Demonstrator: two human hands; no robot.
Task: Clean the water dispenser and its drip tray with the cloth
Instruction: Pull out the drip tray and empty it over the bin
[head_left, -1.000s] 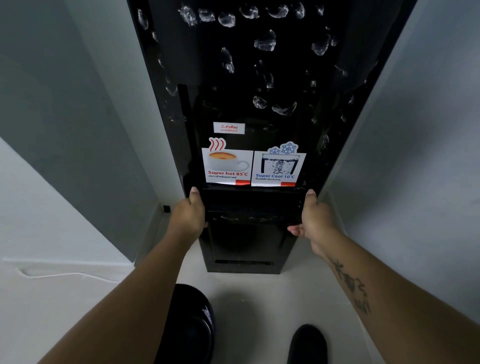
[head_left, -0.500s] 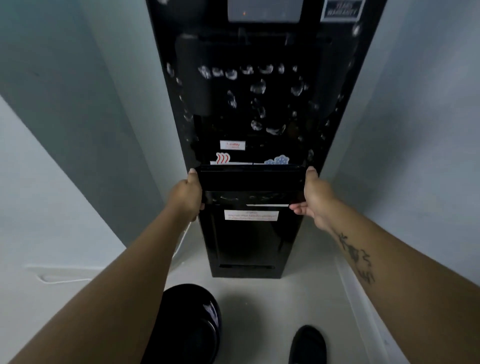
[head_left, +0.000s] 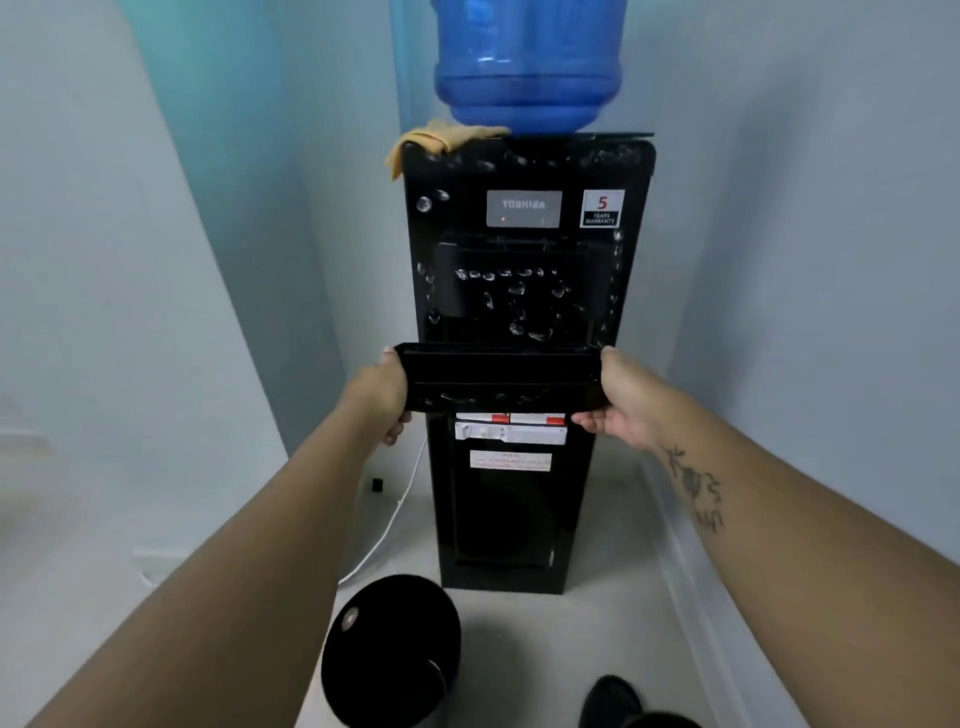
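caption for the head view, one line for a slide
Both hands, left and right, hold the drip tray before the dispenser; cloth on top.

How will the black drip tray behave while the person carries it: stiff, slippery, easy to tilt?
The drip tray probably stays stiff: it spans straight between the left hand and right hand. Droplets on its front suggest a slippery grip. Being long and shallow, it may tilt and spill.

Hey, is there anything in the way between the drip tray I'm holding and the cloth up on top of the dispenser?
Nothing visible blocks it. The left hand and right hand hold the drip tray by its ends in front of the dispenser. The cloth lies on the top left corner beside the blue bottle, with open air between.
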